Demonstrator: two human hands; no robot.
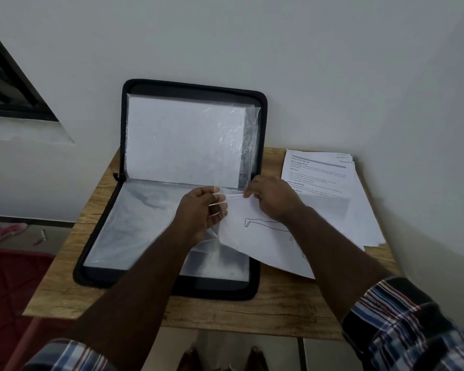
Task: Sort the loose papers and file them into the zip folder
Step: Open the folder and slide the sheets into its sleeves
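Both hands pinch, left hand (202, 210) prob. sleeve (214, 236), right hand (272, 197) sheet (260, 231), over zip folder (99, 253).

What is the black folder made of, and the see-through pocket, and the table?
Zip folder: looks like matte black fabric, with a stitched, zipped edge.
Pocket: thin clear plastic, since it is shiny and crinkled.
Table: wood or wood-look laminate, showing grain lines.

Print on the paper stack (330, 183) is unreadable.
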